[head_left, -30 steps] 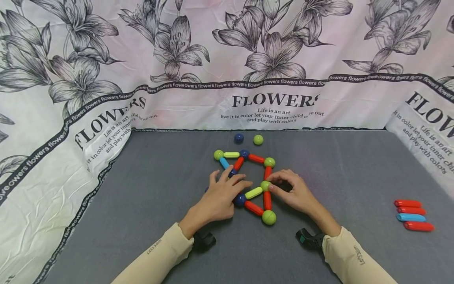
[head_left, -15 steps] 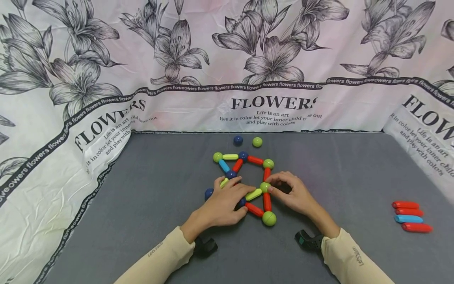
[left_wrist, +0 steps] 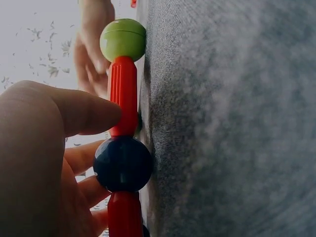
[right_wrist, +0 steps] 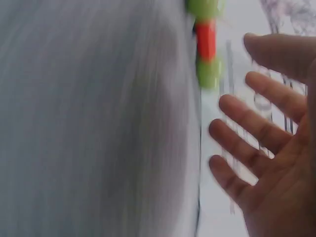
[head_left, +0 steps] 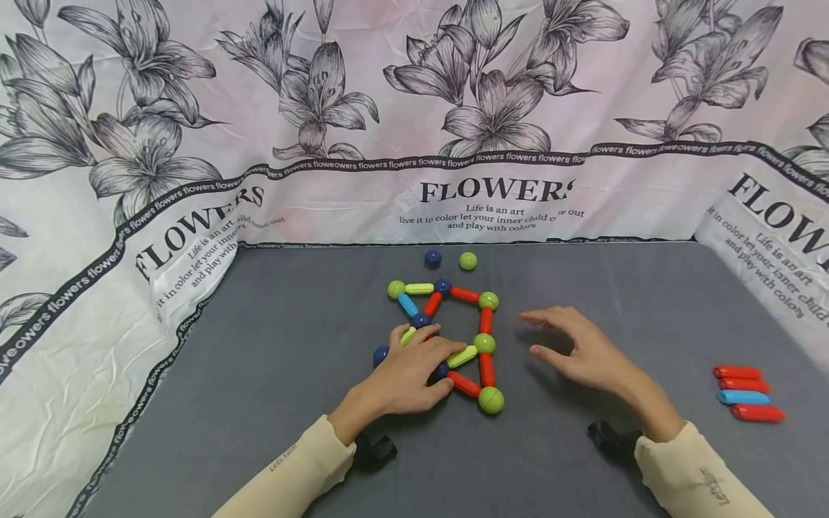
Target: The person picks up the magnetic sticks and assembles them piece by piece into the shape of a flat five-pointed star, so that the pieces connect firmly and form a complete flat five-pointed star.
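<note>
A frame of magnetic building sticks and balls lies flat on the table, with red sticks point(head_left: 487, 370), light green sticks, a blue stick point(head_left: 408, 306), green balls point(head_left: 484, 343) and dark blue balls point(head_left: 421, 321). My left hand point(head_left: 404, 370) holds its lower left part and hides some of it. In the left wrist view, the thumb presses a red stick point(left_wrist: 123, 96) while other fingers lie behind a dark blue ball point(left_wrist: 123, 164). To the right of the frame, my right hand point(head_left: 586, 352) is apart from it, fingers spread with nothing in them, as the right wrist view confirms.
Behind the frame sit a loose dark blue ball point(head_left: 432, 259) and a loose green ball point(head_left: 468, 261). Red sticks point(head_left: 758, 413) and one blue stick point(head_left: 743, 397) lie in a row at the right. A flower-printed cloth point(head_left: 337, 201) borders the grey table point(head_left: 291, 324).
My right hand has let go of the green ball on the frame's right side and moved right. The left hand shifted slightly, its thumb coming to the lower red stick.
</note>
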The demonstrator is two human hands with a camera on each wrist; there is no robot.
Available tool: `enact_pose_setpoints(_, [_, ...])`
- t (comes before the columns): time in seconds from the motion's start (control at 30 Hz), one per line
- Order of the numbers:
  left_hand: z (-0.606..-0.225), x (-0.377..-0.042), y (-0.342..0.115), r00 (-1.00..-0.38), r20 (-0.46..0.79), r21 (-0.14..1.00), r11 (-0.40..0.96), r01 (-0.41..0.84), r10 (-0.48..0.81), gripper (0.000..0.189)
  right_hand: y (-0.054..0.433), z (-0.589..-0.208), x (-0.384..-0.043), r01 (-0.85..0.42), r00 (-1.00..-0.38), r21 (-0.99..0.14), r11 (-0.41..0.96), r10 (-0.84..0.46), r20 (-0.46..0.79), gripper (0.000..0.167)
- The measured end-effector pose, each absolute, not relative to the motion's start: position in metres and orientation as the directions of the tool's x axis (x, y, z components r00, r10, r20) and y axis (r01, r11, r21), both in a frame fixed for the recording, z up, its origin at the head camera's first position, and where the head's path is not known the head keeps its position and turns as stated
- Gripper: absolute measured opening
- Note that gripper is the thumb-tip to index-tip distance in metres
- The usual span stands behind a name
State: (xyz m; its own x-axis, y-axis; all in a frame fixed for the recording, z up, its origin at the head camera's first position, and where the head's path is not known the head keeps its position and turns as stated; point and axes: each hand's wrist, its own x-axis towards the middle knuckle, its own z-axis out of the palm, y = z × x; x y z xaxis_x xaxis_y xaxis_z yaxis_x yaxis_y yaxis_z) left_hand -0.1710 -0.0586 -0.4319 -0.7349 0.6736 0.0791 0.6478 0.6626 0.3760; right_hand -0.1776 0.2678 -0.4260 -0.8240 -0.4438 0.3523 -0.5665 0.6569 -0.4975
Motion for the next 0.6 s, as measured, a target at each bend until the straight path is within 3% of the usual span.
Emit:
enact_pose_setpoints(0.23, [-0.432, -0.172, -0.059, -0.739, 0.067, 0.382, 0.667, 0.64, 0.671, 0.051, 0.343, -0.412, -0.146, -0.514, -0.84, -0.341, 0.787, -0.382, 0.385, 0.075])
enact_pose_setpoints(0.47, [-0.431, -0.171, -0.059, -0.74, 0.064, 0.389, 0.666, 0.636, 0.669, 0.051, 0.433, -0.413, -0.111, -0.224, -0.965, -0.242, 0.944, -0.18, 0.192, 0.113])
enact_pose_setpoints(0.6, [-0.431, -0.171, -0.058, -0.739, 0.063, 0.391, 0.665, 0.637, 0.671, 0.051, 0.482, -0.433, -0.101, -0.125, -0.991, -0.203, 0.971, -0.112, 0.077, 0.134])
